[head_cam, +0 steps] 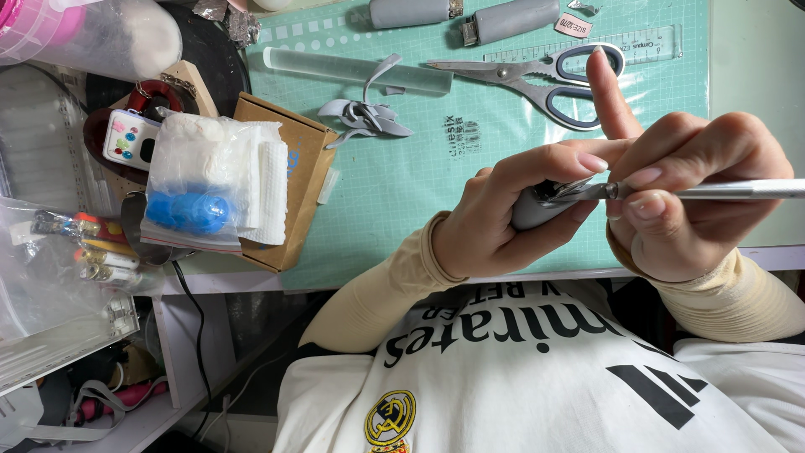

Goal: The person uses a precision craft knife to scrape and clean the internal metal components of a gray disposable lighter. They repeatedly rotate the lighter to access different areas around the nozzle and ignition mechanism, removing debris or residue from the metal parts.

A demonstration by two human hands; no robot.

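Note:
My left hand (495, 214) is closed around a small grey clay piece (530, 210) with a shiny metal end, holding it above the near edge of a green cutting mat (402, 176). My right hand (696, 189) grips a slim silver craft tool (738, 191), whose handle runs off to the right. The tool's tip touches the metal end of the clay piece. The right index finger points straight up, away from the tool.
On the mat lie scissors (537, 75), a clear ruler (587, 46), a clear rod (352, 71), grey clay scraps (365, 113) and two grey clay cylinders (470, 17). A cardboard box (293, 159) with a bag of white and blue clay (201, 184) sits at the left, beside cluttered plastic containers.

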